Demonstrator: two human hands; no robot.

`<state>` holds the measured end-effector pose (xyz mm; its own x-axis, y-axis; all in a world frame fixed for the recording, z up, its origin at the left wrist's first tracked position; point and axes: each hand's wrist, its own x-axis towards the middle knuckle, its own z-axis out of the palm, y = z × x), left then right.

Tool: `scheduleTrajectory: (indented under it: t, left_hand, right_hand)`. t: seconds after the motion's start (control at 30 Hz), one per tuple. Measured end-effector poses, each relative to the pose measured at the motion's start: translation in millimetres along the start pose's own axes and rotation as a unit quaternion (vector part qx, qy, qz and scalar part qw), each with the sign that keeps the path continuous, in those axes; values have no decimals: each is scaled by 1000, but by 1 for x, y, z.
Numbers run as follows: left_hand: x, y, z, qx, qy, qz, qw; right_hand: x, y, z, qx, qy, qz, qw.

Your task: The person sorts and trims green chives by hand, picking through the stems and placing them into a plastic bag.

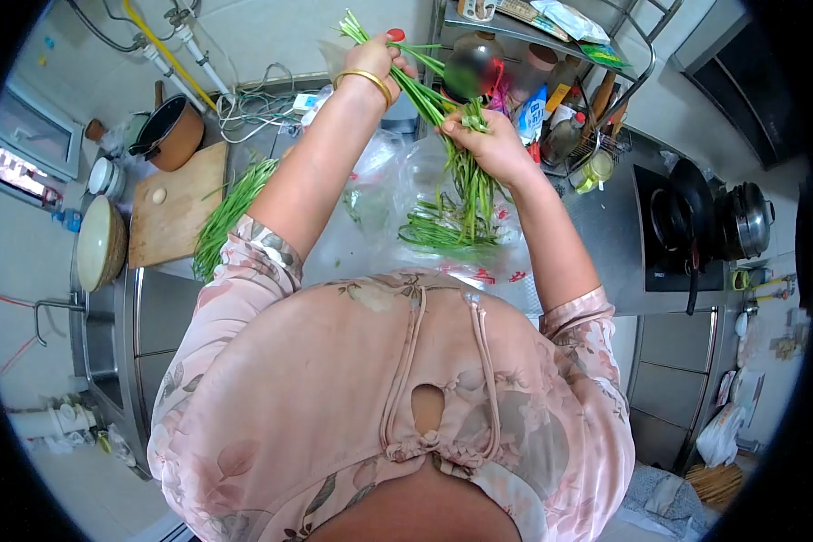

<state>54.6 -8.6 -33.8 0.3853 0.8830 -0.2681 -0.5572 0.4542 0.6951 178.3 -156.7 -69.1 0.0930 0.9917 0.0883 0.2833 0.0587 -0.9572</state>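
My left hand (379, 65), with a gold bangle at the wrist, is closed round the upper part of a bunch of long green stalks (415, 90). Lower on the same bunch, my right hand (488, 140) grips the leafy part, and leaves hang down below it. The bunch slants from upper left to lower right. Beneath it, more loose greens (447, 226) lie on a clear plastic bag (406, 172) on the counter. A separate pile of green stalks (230, 217) lies beyond my left forearm, against the cutting board.
At left are a wooden cutting board (179, 203), a brown pot (170, 135), a large bowl (99, 242) and the sink (102, 348). Bottles and jars (562, 140) stand at the back right below a metal shelf (515, 32). Pans (686, 212) sit on the stove at right.
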Motion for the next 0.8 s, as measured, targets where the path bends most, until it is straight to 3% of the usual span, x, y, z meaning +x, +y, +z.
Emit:
scheduleTrajectory:
  t: [0.13,0.17,0.37,0.47,0.57,0.8]
  left_hand:
    - [4,2,1,-22,35,14,999]
    - [7,4,0,-34,41,13,998]
    - [8,10,2,-33,56,27,998]
    - [10,13,2,-46,58,11,997]
    - [21,13,-6,-85,15,-2,996]
    - [15,13,0,-83,25,22,996]
  right_hand:
    - [-5,1,4,13,51,-82,995]
    - [-7,-1,4,50,23,-98,994]
    - [-12,-2,6,162,-16,7,987]
    - [-10,-1,8,145,-11,16,989]
    - [-7,-1,10,196,-19,81,977]
    - [-10,-1,13,161,-125,77,976]
